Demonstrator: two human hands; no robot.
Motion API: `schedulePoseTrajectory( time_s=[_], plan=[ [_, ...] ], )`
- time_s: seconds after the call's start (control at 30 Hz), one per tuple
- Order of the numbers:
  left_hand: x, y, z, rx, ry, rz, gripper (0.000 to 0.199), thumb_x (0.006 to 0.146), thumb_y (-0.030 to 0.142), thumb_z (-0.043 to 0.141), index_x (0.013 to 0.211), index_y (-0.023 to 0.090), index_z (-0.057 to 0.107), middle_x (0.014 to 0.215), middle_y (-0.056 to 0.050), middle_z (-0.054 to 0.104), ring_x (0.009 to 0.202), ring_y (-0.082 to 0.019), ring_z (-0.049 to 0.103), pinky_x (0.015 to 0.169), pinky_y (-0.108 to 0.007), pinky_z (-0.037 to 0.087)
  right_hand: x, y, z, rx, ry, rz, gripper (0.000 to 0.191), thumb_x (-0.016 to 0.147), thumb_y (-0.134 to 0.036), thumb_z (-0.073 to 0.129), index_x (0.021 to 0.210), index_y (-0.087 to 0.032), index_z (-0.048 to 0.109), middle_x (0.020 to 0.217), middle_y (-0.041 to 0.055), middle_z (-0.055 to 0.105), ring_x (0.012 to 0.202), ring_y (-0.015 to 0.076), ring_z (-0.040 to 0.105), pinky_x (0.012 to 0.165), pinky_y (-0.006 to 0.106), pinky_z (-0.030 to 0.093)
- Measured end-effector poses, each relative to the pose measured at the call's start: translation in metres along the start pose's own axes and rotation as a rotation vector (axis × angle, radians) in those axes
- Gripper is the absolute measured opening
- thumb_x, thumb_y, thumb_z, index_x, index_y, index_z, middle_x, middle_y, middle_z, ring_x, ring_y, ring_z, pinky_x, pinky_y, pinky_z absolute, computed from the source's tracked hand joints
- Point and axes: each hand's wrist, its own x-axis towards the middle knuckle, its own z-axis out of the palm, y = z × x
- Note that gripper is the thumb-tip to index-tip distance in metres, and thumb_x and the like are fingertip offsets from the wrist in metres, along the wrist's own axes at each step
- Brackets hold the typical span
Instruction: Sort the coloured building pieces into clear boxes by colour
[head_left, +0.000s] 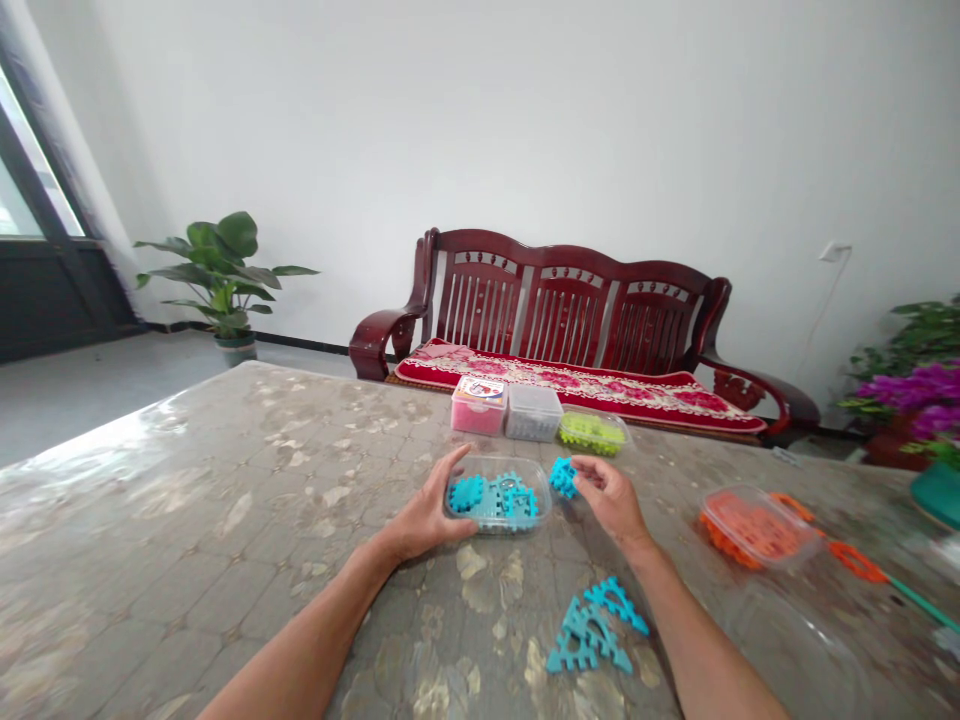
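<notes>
My left hand (435, 507) is closed round the left side of a clear plastic container (499, 528), thumb at the near edge and fingers at the far one. Inside lie several blue toothed building pieces (495, 497). Just right of the container, my right hand (609, 495) pinches a small blue building piece (562, 478) between thumb and fingers, close to the tabletop. Nearer to me, between my forearms, a few blue triangular toothed pieces (592, 632) lie on the table.
Behind stand a pink-filled box (478, 412), a grey-filled box (533, 414) and a tub of yellow-green pieces (592, 433). To the right, a tub of orange pieces (757, 528) sits beside loose orange pieces (857, 562). A wooden bench (562, 300) stands beyond the table (225, 520).
</notes>
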Motion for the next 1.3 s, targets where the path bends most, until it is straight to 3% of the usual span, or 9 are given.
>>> schedulePoseTrajectory(
  time_s=[0.23,0.43,0.63,0.73,0.87,1.1,1.3],
  plan=[
    [0.0,-0.002,0.0,-0.001,0.011,-0.01,0.103,0.068,0.041,0.08,0.152,0.021,0.023,0.153,-0.017,0.034,0.138,-0.038,0.041,0.113,-0.052,0.036,0.004,0.014,-0.006,-0.132,0.032,0.025,0.054,0.069,-0.046,0.065,0.114,-0.018,0.067,0.111,0.012,0.074,0.097,0.0265,0.068,0.091,0.043,0.052],
    [0.001,-0.004,0.001,-0.026,0.018,-0.011,0.104,0.068,0.042,0.08,0.152,0.02,0.022,0.153,-0.018,0.033,0.139,-0.038,0.04,0.113,-0.053,0.037,0.005,0.006,-0.013,-0.136,0.148,0.04,0.05,0.07,-0.047,0.059,0.108,-0.016,0.07,0.105,0.0118,0.074,0.078,0.0222,0.066,0.081,0.039,0.053],
    [0.002,-0.008,0.0,-0.029,0.029,0.003,0.103,0.069,0.045,0.081,0.152,0.022,0.024,0.154,-0.018,0.032,0.138,-0.039,0.042,0.111,-0.054,0.039,0.001,-0.007,-0.018,-0.09,0.137,0.1,0.046,0.068,-0.042,0.058,0.103,-0.015,0.071,0.098,0.0124,0.075,0.075,0.0219,0.067,0.076,0.036,0.054],
    [0.003,-0.008,0.0,-0.034,0.03,0.015,0.104,0.069,0.044,0.081,0.153,0.021,0.024,0.156,-0.018,0.03,0.138,-0.038,0.041,0.112,-0.054,0.038,-0.01,-0.014,-0.02,-0.103,0.032,0.107,0.04,0.069,-0.039,0.057,0.097,-0.015,0.072,0.088,0.0106,0.075,0.075,0.022,0.068,0.074,0.035,0.053],
    [0.003,-0.006,0.001,-0.03,0.028,0.012,0.103,0.068,0.041,0.081,0.152,0.019,0.025,0.156,-0.018,0.03,0.138,-0.038,0.04,0.113,-0.054,0.037,-0.034,-0.019,-0.038,-0.202,-0.218,0.122,0.033,0.07,-0.029,0.056,0.095,-0.016,0.074,0.087,0.0083,0.075,0.078,0.0219,0.068,0.076,0.034,0.052],
    [0.003,-0.008,0.001,-0.027,0.038,0.003,0.104,0.069,0.044,0.082,0.153,0.02,0.025,0.155,-0.018,0.032,0.137,-0.039,0.042,0.112,-0.055,0.038,-0.082,-0.033,-0.075,-0.502,-0.563,0.117,0.058,0.061,-0.019,0.067,0.118,-0.021,0.068,0.116,0.0072,0.068,0.099,0.0237,0.064,0.086,0.033,0.049],
    [0.003,-0.01,0.001,-0.029,0.033,0.004,0.104,0.07,0.046,0.081,0.153,0.023,0.024,0.155,-0.017,0.033,0.138,-0.039,0.042,0.112,-0.055,0.037,-0.091,-0.046,-0.069,-0.679,-0.65,-0.06,0.04,0.071,-0.011,0.056,0.108,-0.021,0.07,0.106,0.0076,0.066,0.105,0.023,0.06,0.092,0.033,0.044]
  ],
)
